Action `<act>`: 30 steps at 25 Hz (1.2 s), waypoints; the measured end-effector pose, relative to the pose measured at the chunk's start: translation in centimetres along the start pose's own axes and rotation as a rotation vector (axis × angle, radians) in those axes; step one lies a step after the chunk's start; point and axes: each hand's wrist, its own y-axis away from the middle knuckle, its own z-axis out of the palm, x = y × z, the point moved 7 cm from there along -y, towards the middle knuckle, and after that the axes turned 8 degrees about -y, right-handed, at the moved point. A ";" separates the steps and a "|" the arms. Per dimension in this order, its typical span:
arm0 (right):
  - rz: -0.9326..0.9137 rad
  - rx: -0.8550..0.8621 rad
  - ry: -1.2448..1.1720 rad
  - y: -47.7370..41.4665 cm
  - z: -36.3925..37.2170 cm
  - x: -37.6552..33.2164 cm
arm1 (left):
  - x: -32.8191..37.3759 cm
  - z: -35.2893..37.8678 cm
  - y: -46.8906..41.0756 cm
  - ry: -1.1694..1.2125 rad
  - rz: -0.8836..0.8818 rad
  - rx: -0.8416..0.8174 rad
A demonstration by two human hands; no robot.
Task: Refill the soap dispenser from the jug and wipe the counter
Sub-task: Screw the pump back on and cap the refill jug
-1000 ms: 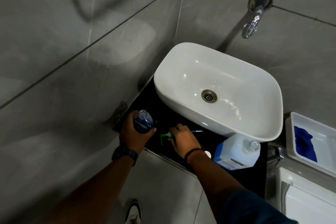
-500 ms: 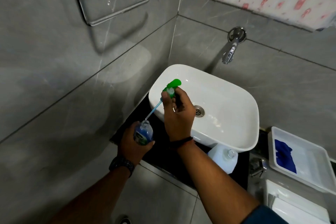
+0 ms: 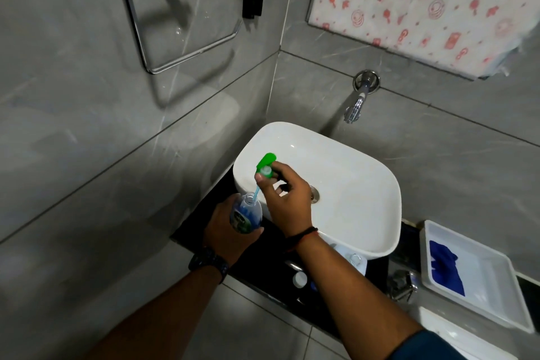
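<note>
My left hand [image 3: 226, 231] grips a clear soap dispenser bottle [image 3: 246, 215] holding blue liquid, upright over the black counter [image 3: 204, 231]. My right hand [image 3: 287, 199] pinches the green pump head [image 3: 266, 166] above the bottle. The pump's pale blue tube [image 3: 256, 193] slants down into the bottle's open neck. The white jug [image 3: 355, 261] stands on the counter under the basin's front rim, mostly hidden by my right forearm. A small white cap [image 3: 299, 279] lies on the counter near it. A blue cloth [image 3: 445, 270] lies in a white tray [image 3: 496, 295] at the right.
A white basin [image 3: 350, 184] fills the counter, with a wall tap [image 3: 355, 109] above it. A chrome towel ring [image 3: 163, 26] hangs on the left wall. A patterned sheet [image 3: 423, 3] covers the upper right wall. A chrome fitting [image 3: 401, 286] sits beside the tray.
My right hand picked the green pump off the counter and lifted it above the bottle, feeding its tube into the neck. The view tilted upward.
</note>
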 end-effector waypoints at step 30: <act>0.137 -0.011 0.007 1.6 0.0 3.3 | 0.7 0.5 -0.7 0.077 -0.064 -0.107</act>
